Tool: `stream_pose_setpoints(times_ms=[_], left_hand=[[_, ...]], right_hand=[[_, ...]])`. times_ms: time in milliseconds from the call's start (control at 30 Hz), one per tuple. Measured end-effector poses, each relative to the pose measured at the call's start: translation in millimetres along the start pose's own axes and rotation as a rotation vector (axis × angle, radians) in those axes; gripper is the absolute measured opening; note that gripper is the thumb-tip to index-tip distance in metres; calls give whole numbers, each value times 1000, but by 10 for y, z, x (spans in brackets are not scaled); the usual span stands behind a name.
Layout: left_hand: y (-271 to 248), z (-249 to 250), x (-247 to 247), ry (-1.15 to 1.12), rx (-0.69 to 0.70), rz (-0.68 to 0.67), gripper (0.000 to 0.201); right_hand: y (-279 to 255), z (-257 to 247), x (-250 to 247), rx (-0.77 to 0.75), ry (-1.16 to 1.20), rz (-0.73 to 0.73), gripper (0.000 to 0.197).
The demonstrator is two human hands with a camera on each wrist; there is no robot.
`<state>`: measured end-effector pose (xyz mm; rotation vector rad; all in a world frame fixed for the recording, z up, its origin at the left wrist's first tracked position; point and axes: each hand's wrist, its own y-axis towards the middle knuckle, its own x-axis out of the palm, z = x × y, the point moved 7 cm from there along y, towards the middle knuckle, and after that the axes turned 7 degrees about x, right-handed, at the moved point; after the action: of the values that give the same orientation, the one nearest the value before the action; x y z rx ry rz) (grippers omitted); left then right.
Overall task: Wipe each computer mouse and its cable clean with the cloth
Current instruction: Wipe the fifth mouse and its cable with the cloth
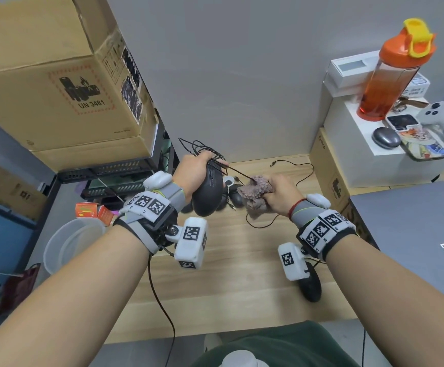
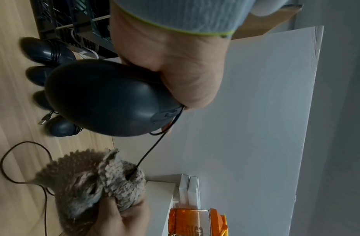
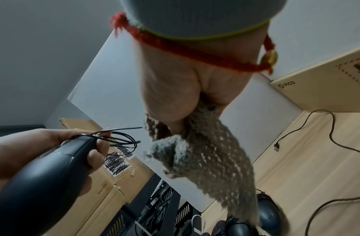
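My left hand (image 1: 197, 168) grips a black mouse (image 1: 207, 193) above the wooden desk (image 1: 228, 274), with loops of its thin black cable (image 1: 199, 148) bunched under the fingers. A taut stretch of that cable (image 2: 153, 148) runs right into a grey-brown fluffy cloth (image 1: 254, 193), which my right hand (image 1: 279, 193) holds bunched around it. The mouse (image 2: 102, 99) fills the left wrist view, the cloth (image 2: 90, 180) below it. From the right wrist the cloth (image 3: 205, 159) hangs from my fist and the mouse (image 3: 39, 183) is at lower left.
Several other dark mice (image 1: 235, 198) lie on the desk behind my hands, with a loose USB cable (image 1: 292, 165) looping right. Another mouse (image 1: 311, 286) sits near my right wrist. A closed Lenovo laptop (image 1: 411, 234) lies right, cardboard boxes (image 1: 56, 83) left, an orange bottle (image 1: 395, 72) back right.
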<state>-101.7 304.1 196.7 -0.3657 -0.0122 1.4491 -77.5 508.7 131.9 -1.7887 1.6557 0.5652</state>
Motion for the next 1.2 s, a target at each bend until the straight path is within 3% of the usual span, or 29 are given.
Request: stream_pose_setpoints(times_ms=[100, 200, 267, 367, 433, 533, 600, 700, 767, 900, 1000, 1100, 1200], left_hand=[[-3, -3, -32, 13, -12, 31, 41], [16, -25, -88, 35, -36, 74, 45], [36, -42, -117, 41, -29, 95, 47], [16, -29, -112, 54, -14, 86, 41], [10, -25, -100, 62, -8, 92, 43], [108, -88, -111, 148, 3, 111, 63], [201, -164, -102, 220, 5, 81, 78], [195, -171, -25, 317, 15, 17, 77], [56, -33, 52, 430, 45, 9, 62], [-22, 12, 249, 624, 94, -83, 46], [-54, 85, 427, 555, 189, -198, 37], [-78, 152, 405, 568, 203, -177, 40], [-84, 148, 284, 601, 181, -74, 52]], right_hand=[[-41, 21, 4, 24, 156, 24, 21], [-77, 85, -7, 90, 249, 75, 39], [-65, 142, -22, 125, 301, 93, 37], [-42, 135, -11, 112, 228, 49, 16], [-28, 190, 6, 149, 154, 28, 28], [-18, 424, -4, 338, 62, 38, 24], [-45, 485, -86, 397, 166, 62, 20], [12, 241, -182, 259, 336, 96, 24], [65, -63, -225, 127, 412, 80, 22], [72, -636, -146, 32, 568, -67, 35], [13, -849, -23, -62, 547, -176, 27], [67, -659, -60, -70, 438, -77, 23], [91, -446, -193, -10, 361, 29, 30]])
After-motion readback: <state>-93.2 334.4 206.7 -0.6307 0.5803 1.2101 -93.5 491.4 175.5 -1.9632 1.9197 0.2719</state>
